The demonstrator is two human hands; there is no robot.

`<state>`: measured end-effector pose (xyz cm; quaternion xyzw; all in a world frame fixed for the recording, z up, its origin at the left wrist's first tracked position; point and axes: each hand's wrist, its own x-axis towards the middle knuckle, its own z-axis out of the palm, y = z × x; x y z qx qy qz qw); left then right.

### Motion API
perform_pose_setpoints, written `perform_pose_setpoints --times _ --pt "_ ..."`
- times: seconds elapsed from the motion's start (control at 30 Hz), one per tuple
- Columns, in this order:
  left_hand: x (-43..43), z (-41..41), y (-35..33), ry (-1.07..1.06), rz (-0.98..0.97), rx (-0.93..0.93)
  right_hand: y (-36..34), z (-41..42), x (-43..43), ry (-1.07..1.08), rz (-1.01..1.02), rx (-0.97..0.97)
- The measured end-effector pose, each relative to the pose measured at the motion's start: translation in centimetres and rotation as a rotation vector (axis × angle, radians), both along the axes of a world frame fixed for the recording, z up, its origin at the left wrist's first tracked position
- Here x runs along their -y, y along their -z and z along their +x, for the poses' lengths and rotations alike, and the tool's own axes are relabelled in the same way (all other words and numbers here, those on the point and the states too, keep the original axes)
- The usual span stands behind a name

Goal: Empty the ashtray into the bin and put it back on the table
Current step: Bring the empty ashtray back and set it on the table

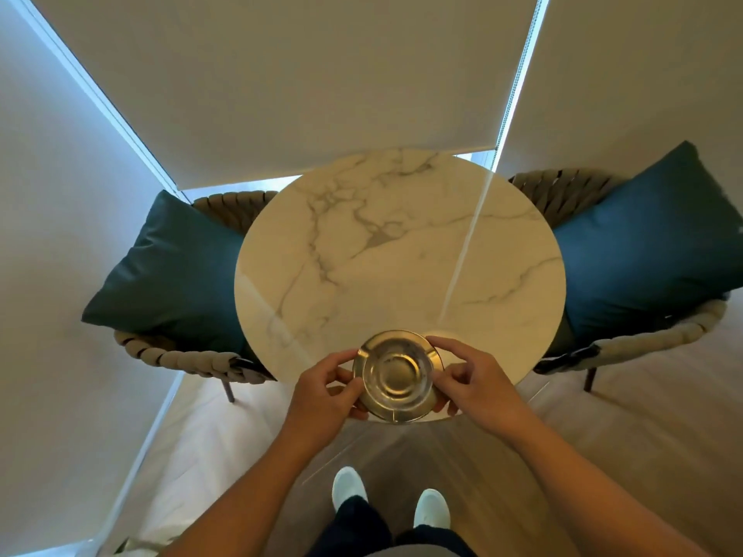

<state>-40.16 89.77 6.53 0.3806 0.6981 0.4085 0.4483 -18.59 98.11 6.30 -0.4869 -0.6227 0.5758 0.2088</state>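
A round golden metal ashtray [397, 375] is at the near edge of the round white marble table [402, 251]. Its bowl looks bare and shiny, with no ash that I can make out. My left hand [325, 391] grips its left rim with thumb and fingers. My right hand [470, 379] grips its right rim the same way. Whether the ashtray rests on the tabletop or hangs just above it, I cannot tell. No bin is in view.
A woven chair with a dark teal cushion [169, 275] stands left of the table, and another chair with a teal cushion [651, 251] stands right. Drawn blinds hang behind. My feet in white shoes [349, 486] stand on wooden floor just before the table.
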Motion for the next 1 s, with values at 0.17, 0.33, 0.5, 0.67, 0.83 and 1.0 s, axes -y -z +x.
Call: perform_pose_setpoints --times 0.17,0.33,0.5,0.67,0.83,1.0 --pt "-4.6 -1.5 0.7 -0.014 0.010 0.036 0.0 -1.4 -3.9 0.016 0.002 0.021" --pt "-9.2 -3.4 2.4 0.002 0.018 0.071 0.7 -3.1 -7.6 0.038 -0.019 0.058" --pt "-14.7 -5.8 4.6 0.050 -0.012 0.068 2.3 -5.0 -12.0 0.027 0.003 0.129" --pt "-20.8 -7.6 6.5 0.123 -0.064 0.028 4.9 -6.8 -16.5 -0.002 0.095 0.222" --pt "-25.8 -8.2 8.7 0.182 -0.101 -0.031 8.1 -8.0 -20.9 -0.050 0.089 0.239" --pt "-29.0 -8.6 11.8 0.254 -0.112 -0.162 12.4 -8.9 -25.2 -0.104 0.081 0.256"
